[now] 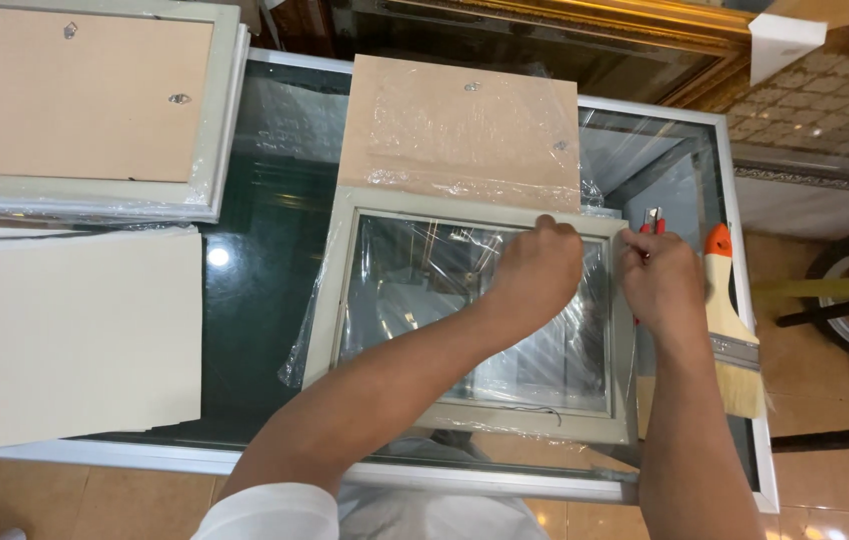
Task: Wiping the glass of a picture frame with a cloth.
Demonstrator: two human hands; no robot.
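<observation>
Left hand (537, 268): fingers curled shut, pinching clear plastic wrap (425, 270) at the top right corner of a grey-green picture frame (330, 300), which lies flat at the middle of the glass-topped desk (255, 290). Right hand (660, 275): closed just beside the left at the frame's right edge, over a red-handled tool (653, 220); whether it grips the tool cannot be told. Surrounding items: brown backing board (460, 125) touching the frame's far edge, orange-handled paintbrush (730, 320) to the right, stacked frames (95, 110) far left, pale cardboard sheets (65, 335) near left.
</observation>
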